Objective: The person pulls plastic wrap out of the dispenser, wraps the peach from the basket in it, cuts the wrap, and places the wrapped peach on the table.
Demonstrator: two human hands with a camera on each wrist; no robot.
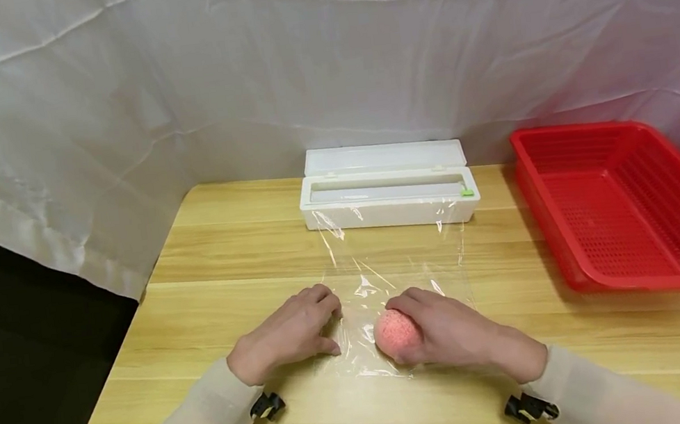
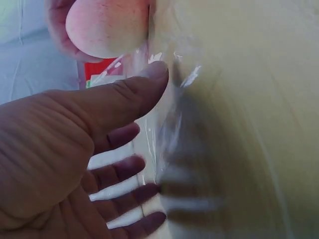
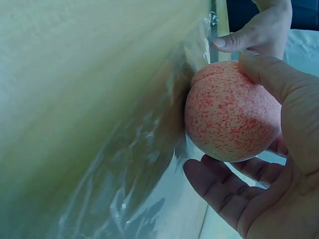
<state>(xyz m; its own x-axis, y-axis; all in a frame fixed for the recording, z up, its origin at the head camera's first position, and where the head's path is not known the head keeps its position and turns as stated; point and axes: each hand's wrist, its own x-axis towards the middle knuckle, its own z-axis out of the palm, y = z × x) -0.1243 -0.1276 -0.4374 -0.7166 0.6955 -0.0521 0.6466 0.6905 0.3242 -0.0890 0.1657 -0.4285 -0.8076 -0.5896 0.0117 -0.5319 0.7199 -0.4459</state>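
On the wooden surface [image 1: 206, 255], a sheet of cling film [image 1: 384, 270] runs out from the open white dispenser box [image 1: 388, 196] toward the person and appears uncut. The right hand [image 1: 448, 329] cups a pink speckled peach [image 1: 394, 333], fingers curled round it, holding it on the near end of the film. The left hand [image 1: 287, 333] lies just beside it, fingers fairly straight, pressing the film's left edge flat. Judging by this, the fruit is placed but not yet wrapped, with folding and cutting left. A red basket [image 1: 629, 207] sits well apart, far right.
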